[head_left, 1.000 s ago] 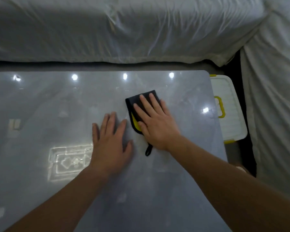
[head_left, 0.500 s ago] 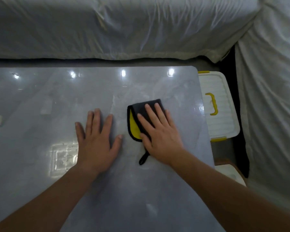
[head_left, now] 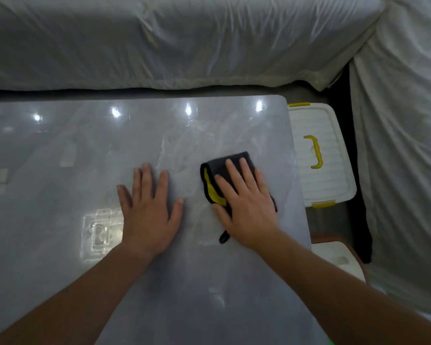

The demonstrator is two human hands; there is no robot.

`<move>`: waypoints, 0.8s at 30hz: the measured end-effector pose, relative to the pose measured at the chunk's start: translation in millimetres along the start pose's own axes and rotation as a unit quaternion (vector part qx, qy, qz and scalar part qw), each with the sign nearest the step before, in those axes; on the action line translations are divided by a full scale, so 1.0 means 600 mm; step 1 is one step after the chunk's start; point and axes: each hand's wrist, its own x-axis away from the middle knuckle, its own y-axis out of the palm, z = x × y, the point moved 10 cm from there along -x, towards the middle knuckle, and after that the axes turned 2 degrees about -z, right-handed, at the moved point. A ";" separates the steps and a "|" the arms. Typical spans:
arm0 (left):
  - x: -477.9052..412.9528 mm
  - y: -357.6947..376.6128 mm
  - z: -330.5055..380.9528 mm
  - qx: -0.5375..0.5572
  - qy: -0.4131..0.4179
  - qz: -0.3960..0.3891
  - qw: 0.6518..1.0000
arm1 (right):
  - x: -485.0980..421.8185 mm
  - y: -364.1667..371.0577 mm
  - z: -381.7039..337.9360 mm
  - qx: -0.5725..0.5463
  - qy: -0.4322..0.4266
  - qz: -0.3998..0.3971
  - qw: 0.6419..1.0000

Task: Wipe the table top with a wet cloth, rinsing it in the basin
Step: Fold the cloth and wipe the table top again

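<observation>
In the head view, a glossy grey worktop (head_left: 60,150) is seen from above, with ceiling lights mirrored along its far edge. A folded black cloth (head_left: 230,163) with yellow trim is pressed flat against the worktop near its right edge by the right hand (head_left: 246,205). That hand's grip is open, the fingers spread and laid flat across the cloth rather than closed around it. A small black loop of the cloth is seen poking out beside the wrist. Pale wet streaks are visible on the surface just beyond and left of the cloth. The left hand (head_left: 147,212) is laid palm down on the bare worktop just left of the cloth, its grip open and holding nothing. A white lidded box (head_left: 319,180) with a yellow handle is seen on the floor beside the right edge. White sheeting (head_left: 184,41) is draped over furniture behind and to the right.
</observation>
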 end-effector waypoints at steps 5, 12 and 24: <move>0.002 -0.002 -0.005 -0.005 0.015 0.000 1.000 | -0.029 -0.014 0.093 0.015 0.034 0.012 0.999; 0.036 -0.029 -0.063 0.038 0.063 0.042 0.996 | -0.074 -0.009 -0.032 -0.004 0.032 0.029 0.999; 0.081 -0.039 -0.185 0.044 0.003 0.052 0.998 | -0.237 -0.010 -0.120 -0.021 0.114 0.037 0.993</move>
